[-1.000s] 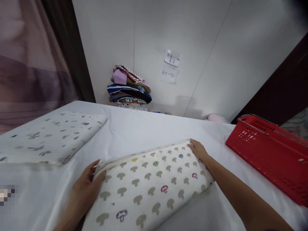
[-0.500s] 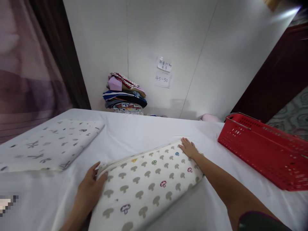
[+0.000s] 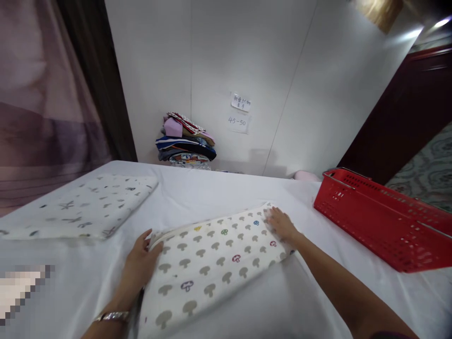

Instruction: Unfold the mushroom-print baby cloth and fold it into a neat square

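Observation:
A folded white cloth with a print of grey and coloured mushrooms lies slantwise on the white-covered table. At its left end, my left hand holds the folded edge, thumb on top and fingers around the far-left corner. My right hand rests on the cloth's right end, fingers stretched out and lying flat; its fingertips are slightly blurred. To the left lies a second folded white cloth with a print of small dark leaf-like shapes, apart from both hands.
A red plastic basket with metal handles stands on the right of the table. Against the wall at the back is a stack of folded fabrics. Two paper notes hang on the wall. A curtain hangs at left.
My right hand has slid slightly towards me along the cloth's right end. My left hand stays at the left edge. The view has shifted a little.

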{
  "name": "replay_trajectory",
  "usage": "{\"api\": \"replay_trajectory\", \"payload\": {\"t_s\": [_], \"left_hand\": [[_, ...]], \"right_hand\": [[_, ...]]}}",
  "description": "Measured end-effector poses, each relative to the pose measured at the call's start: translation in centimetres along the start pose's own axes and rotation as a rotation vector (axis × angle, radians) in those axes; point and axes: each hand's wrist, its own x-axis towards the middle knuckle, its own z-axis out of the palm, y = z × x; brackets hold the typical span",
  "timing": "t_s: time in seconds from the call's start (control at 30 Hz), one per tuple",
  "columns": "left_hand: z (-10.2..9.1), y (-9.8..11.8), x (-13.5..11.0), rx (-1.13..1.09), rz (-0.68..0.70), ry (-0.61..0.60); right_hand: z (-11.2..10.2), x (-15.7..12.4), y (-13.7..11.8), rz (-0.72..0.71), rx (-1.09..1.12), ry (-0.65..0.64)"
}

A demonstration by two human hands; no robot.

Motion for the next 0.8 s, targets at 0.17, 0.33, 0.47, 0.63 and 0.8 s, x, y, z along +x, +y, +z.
{"api": "replay_trajectory", "payload": {"t_s": [0.17, 0.33, 0.47, 0.63, 0.8], "left_hand": [[-1.0, 1.2, -2.2, 0.032, 0.032, 0.015], [-2.5, 1.2, -5.9, 0.137, -0.043, -0.011], [-3.3, 0.7, -10.0, 0.098, -0.091, -0.014], [-3.3, 1.5, -13.9, 0.065, -0.125, 0.06], [-2.0, 3.0, -14.6, 0.077, -0.202, 0.076]], "right_hand": [[-2.2, -1.8, 4.5, 0.208, 0.125, 0.151], [-2.8, -4.6, 7.3, 0.27, 0.369, 0.123], [-3.4, -5.6, 7.1, 0.284, 0.606, 0.031], [-3.5, -5.1, 6.8, 0.3, 0.626, 0.023], [-2.7, -5.1, 6.7, 0.32, 0.723, 0.031]]}}
